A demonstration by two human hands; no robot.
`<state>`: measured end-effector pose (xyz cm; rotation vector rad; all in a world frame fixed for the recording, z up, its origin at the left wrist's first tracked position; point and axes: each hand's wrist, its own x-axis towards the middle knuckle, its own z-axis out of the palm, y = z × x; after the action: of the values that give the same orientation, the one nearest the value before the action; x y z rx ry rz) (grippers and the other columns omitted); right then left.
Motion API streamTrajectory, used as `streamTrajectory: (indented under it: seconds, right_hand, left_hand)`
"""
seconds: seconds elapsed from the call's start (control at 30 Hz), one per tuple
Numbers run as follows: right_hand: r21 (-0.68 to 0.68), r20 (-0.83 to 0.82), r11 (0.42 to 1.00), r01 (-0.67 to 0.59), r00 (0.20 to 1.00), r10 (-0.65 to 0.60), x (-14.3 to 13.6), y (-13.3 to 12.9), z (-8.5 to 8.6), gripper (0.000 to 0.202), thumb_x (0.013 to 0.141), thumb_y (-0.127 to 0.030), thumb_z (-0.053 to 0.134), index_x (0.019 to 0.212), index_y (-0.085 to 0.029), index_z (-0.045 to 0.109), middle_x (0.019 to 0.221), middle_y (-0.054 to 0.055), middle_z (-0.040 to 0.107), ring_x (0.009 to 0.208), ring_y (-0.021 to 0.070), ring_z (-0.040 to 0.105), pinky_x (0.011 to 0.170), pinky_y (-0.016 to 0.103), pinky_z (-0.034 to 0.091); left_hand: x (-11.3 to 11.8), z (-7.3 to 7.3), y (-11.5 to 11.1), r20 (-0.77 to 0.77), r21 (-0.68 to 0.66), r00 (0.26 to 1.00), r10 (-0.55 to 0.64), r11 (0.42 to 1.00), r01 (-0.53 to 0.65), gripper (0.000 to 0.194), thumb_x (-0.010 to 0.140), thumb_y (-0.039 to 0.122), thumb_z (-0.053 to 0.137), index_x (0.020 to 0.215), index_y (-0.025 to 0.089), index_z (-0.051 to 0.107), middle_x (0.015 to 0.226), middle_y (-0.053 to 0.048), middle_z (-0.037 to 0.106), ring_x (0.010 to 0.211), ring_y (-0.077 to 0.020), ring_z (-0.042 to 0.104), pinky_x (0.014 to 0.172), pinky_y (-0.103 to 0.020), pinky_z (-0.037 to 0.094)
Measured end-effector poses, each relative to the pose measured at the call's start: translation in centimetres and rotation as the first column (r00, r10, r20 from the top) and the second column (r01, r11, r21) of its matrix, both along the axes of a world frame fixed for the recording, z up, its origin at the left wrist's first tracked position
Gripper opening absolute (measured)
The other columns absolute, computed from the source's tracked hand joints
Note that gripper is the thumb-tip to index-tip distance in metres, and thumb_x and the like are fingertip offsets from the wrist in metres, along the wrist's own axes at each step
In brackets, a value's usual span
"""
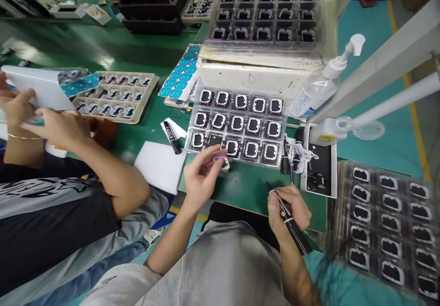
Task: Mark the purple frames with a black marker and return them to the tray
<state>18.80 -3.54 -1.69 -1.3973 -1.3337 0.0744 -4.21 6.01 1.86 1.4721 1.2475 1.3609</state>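
Between the fingertips of my left hand [202,177] is a small squarish part with a white and purple frame [225,163]. It is at the front edge of a clear plastic tray [225,136] filled with similar white-framed parts; one pocket in the front row shows no part. My right hand [288,207] is closed around a black marker pen [292,226], its dark tip pointing up and left over the green table [245,184]. The marker tip and the framed part are apart. Another black marker [172,137] lies on white paper left of the tray.
A co-worker's hands [55,125] hold a white sheet at left, beside a beige tray [153,90] of parts. Behind my tray, another filled tray [264,45] rests on a white box [240,74]. A pump bottle [318,88], small box [332,177] and more trays [374,205] stand right.
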Motion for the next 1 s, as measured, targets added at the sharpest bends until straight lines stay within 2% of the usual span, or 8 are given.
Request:
streamTrajectory:
  seconds: [0.1, 0.17, 0.23, 0.33, 0.53, 0.73, 0.87, 1.0]
  right_hand:
    - [-0.004, -0.048, 0.999, -0.053, 0.997, 0.053, 0.0, 0.0, 0.0, 0.018, 0.089, -0.023, 0.084, 0.100, -0.028, 0.071, 0.085, -0.004, 0.080, 0.072, 0.0176, 0.078, 0.063, 0.032, 0.068]
    - [-0.037, -0.105, 0.996, -0.082, 0.991, 0.078, 0.1, -0.1, 0.1, 0.015, 0.092, -0.024, 0.083, 0.100, -0.028, 0.070, 0.085, -0.004, 0.079, 0.072, 0.0166, 0.077, 0.063, 0.031, 0.067]
    - [-0.059, -0.174, 0.993, -0.101, 0.981, 0.089, 0.2, 0.0, 0.2, 0.013, 0.095, -0.024, 0.081, 0.099, -0.028, 0.070, 0.084, -0.003, 0.079, 0.072, 0.0165, 0.076, 0.062, 0.031, 0.066]
    - [-0.044, -0.230, 0.986, -0.164, 0.962, 0.149, 0.2, 0.3, 0.5, 0.012, 0.095, -0.023, 0.081, 0.099, -0.028, 0.071, 0.079, -0.004, 0.077, 0.075, 0.0189, 0.079, 0.067, 0.034, 0.070]
    - [-0.049, -0.292, 0.942, -0.333, 0.906, 0.305, -0.2, 1.0, 0.7, 0.014, 0.092, -0.022, 0.082, 0.101, -0.028, 0.072, 0.079, -0.004, 0.076, 0.085, 0.0246, 0.086, 0.080, 0.048, 0.080]
    - [-0.015, -0.258, 0.934, -0.358, 0.904, 0.342, -0.4, 1.3, 1.2, 0.021, 0.088, -0.015, 0.082, 0.101, -0.029, 0.074, 0.083, -0.004, 0.077, 0.087, 0.0233, 0.086, 0.079, 0.045, 0.081]
    - [-0.011, -0.254, 0.940, -0.342, 0.910, 0.328, -0.5, 1.4, 1.5, 0.024, 0.086, -0.012, 0.083, 0.102, -0.029, 0.076, 0.082, -0.004, 0.077, 0.084, 0.0240, 0.086, 0.072, 0.042, 0.079]
    - [-0.022, -0.259, 0.938, -0.346, 0.908, 0.329, -0.6, 1.3, 1.7, 0.028, 0.085, -0.010, 0.083, 0.104, -0.031, 0.077, 0.081, -0.004, 0.077, 0.083, 0.0247, 0.085, 0.073, 0.045, 0.080]
  left_hand:
    - [1.9, 0.3, -2.4, 0.285, -0.279, 0.950, -0.130, 0.937, 0.212, 0.035, 0.108, 0.047, 0.085, 0.129, 0.020, 0.081, 0.118, -0.013, 0.090, 0.091, -0.0244, 0.091, 0.069, -0.030, 0.075]
    - [2.9, 0.0, -3.6, 0.366, -0.378, 0.909, -0.200, 0.861, 0.341, 0.041, 0.103, 0.048, 0.090, 0.131, 0.019, 0.082, 0.119, -0.013, 0.089, 0.097, -0.0255, 0.090, 0.077, -0.033, 0.077]
    - [3.5, -0.6, -4.4, 0.386, -0.414, 0.890, -0.243, 0.817, 0.402, 0.053, 0.095, 0.044, 0.098, 0.139, 0.020, 0.080, 0.124, -0.013, 0.088, 0.104, -0.0253, 0.089, 0.089, -0.036, 0.077]
    - [3.9, -1.5, -5.0, 0.297, -0.393, 0.911, -0.286, 0.833, 0.389, 0.061, 0.089, 0.030, 0.101, 0.144, 0.020, 0.076, 0.125, -0.011, 0.086, 0.109, -0.0231, 0.086, 0.103, -0.036, 0.073]
    - [3.9, -1.7, -5.3, 0.074, -0.319, 0.929, -0.362, 0.874, 0.366, 0.043, 0.097, 0.022, 0.089, 0.138, 0.023, 0.077, 0.119, -0.007, 0.087, 0.106, -0.0214, 0.087, 0.102, -0.034, 0.073]
    - [3.8, -1.3, -5.3, -0.104, -0.280, 0.907, -0.407, 0.887, 0.366, 0.040, 0.102, 0.024, 0.085, 0.142, 0.025, 0.078, 0.121, -0.007, 0.091, 0.106, -0.0243, 0.089, 0.098, -0.036, 0.074]
    - [3.7, -1.2, -5.4, -0.096, -0.258, 0.906, -0.413, 0.889, 0.378, 0.040, 0.102, 0.022, 0.085, 0.141, 0.026, 0.079, 0.121, -0.005, 0.092, 0.104, -0.0236, 0.089, 0.096, -0.034, 0.073]
    - [3.7, -1.0, -5.5, -0.128, -0.272, 0.902, -0.413, 0.889, 0.369, 0.039, 0.103, 0.021, 0.084, 0.141, 0.023, 0.079, 0.122, -0.005, 0.092, 0.103, -0.0211, 0.089, 0.095, -0.029, 0.071]
